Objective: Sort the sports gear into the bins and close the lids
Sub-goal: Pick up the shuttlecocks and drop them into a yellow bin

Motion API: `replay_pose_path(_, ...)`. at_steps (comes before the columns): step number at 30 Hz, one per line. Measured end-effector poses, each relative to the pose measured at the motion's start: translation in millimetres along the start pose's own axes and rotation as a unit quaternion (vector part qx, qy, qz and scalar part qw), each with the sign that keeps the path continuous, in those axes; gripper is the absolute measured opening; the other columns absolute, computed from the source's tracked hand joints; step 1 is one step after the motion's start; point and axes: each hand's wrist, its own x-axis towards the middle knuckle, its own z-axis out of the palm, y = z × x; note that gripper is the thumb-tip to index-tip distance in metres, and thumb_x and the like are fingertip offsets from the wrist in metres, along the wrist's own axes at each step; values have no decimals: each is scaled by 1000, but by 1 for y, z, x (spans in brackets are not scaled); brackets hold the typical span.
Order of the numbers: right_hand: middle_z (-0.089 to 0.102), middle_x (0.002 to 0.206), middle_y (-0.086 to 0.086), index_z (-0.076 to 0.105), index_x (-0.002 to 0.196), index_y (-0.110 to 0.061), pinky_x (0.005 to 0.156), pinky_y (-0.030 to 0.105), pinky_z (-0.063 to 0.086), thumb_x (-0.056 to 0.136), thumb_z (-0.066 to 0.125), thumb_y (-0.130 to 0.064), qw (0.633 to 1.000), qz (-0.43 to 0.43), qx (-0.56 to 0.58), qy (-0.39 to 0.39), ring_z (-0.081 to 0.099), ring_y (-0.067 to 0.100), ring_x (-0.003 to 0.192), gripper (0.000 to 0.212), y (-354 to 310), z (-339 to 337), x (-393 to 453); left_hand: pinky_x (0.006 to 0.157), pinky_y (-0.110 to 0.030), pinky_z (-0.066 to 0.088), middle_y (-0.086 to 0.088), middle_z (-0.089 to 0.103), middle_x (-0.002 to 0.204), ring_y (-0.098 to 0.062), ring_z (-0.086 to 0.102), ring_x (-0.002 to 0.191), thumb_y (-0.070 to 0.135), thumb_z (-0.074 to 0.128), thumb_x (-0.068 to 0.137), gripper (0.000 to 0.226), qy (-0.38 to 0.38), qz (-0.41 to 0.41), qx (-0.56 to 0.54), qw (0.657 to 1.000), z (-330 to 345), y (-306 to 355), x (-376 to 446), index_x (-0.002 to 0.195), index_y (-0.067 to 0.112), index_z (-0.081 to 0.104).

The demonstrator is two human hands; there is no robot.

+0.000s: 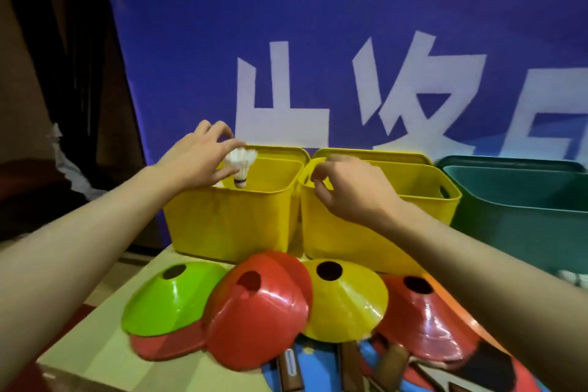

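Observation:
Two yellow bins stand side by side at the table's back, the left bin (229, 226) and the right bin (350, 245), with a green bin (525, 226) further right. My left hand (197, 159) hovers over the left bin's near-left corner and pinches a white shuttlecock (241, 164), cork down, between fingertips and thumb. My right hand (346, 188) hangs over the right yellow bin's left rim with loosely curled fingers and nothing visible in it. Flat cones lie in front: green (171, 299), red (257, 315), yellow (343, 302) and another red (423, 315).
A lid leans upright behind each bin: yellow (280, 149), yellow (366, 154), green (509, 161). Table tennis paddles (289, 369) with wooden handles lie partly under the cones at the front edge. Small white items (577, 278) sit at the far right. A blue banner (318, 41) hangs behind.

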Motion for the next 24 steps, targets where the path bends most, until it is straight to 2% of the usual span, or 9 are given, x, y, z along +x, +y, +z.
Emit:
replay_pose_path(2, 65, 107, -5, 66, 109, -30, 67, 41, 58, 98, 51, -41, 999, 9, -38, -16, 64, 22, 101, 23, 32, -13, -34, 87, -47, 55, -6, 49, 135, -27, 45, 116, 58, 59, 93, 63, -18, 6, -30, 999, 7, 24, 10, 149, 30, 48)
replay_pose_path(6, 64, 110, -8, 63, 116, -30, 62, 38, 57, 100, 48, -43, 994, 48, -89, -40, 63, 18, 101, 26, 88, -42, -93, 98, -47, 51, -5, 45, 141, -26, 43, 123, 72, 53, 89, 77, -24, 85, -57, 994, 1, 90, 23, 155, 38, 35)
replay_pose_path(9, 63, 109, -8, 63, 119, -31, 61, 37, 57, 101, 46, -46, 987, 81, -121, -68, 62, 16, 98, 29, 119, -59, -137, 101, -45, 51, 0, 37, 150, -24, 39, 133, 82, 46, 84, 89, -46, 141, -86, 985, -5, 147, 30, 159, 44, 18)
replay_pose_path(11, 62, 105, -7, 63, 116, -31, 61, 36, 56, 99, 45, -45, 983, 101, -134, -79, 62, 17, 94, 28, 135, -69, -166, 101, -44, 51, 1, 36, 154, -23, 41, 136, 84, 45, 84, 91, -53, 179, -98, 977, -7, 183, 35, 160, 45, 13)
replay_pose_path(15, 62, 111, -7, 62, 117, -35, 64, 32, 51, 96, 47, -48, 967, 168, -163, -101, 63, 20, 105, 28, 171, -94, -225, 99, -43, 52, 2, 39, 154, -21, 45, 135, 82, 45, 87, 87, -62, 237, -115, 963, -11, 259, 50, 159, 44, 16)
replay_pose_path(18, 62, 118, -7, 60, 124, -35, 74, 37, 57, 96, 45, -54, 954, 201, -177, -133, 61, 22, 110, 37, 201, -105, -262, 94, -40, 56, 4, 40, 153, -19, 45, 136, 75, 49, 92, 80, -74, 261, -113, 956, -12, 318, 60, 159, 43, 19)
replay_pose_path(20, 60, 126, -5, 54, 132, -34, 80, 36, 54, 98, 45, -58, 941, 225, -186, -172, 58, 23, 118, 43, 215, -107, -279, 89, -40, 57, 7, 42, 150, -17, 47, 135, 71, 49, 94, 75, -82, 270, -116, 952, -10, 350, 65, 158, 41, 23)
replay_pose_path(24, 59, 128, 0, 51, 133, -29, 85, 39, 53, 95, 47, -65, 926, 267, -165, -210, 56, 26, 121, 52, 236, -98, -300, 87, -40, 57, 6, 43, 147, -17, 49, 133, 63, 48, 98, 57, -112, 277, -98, 949, -6, 387, 80, 146, 32, 48)
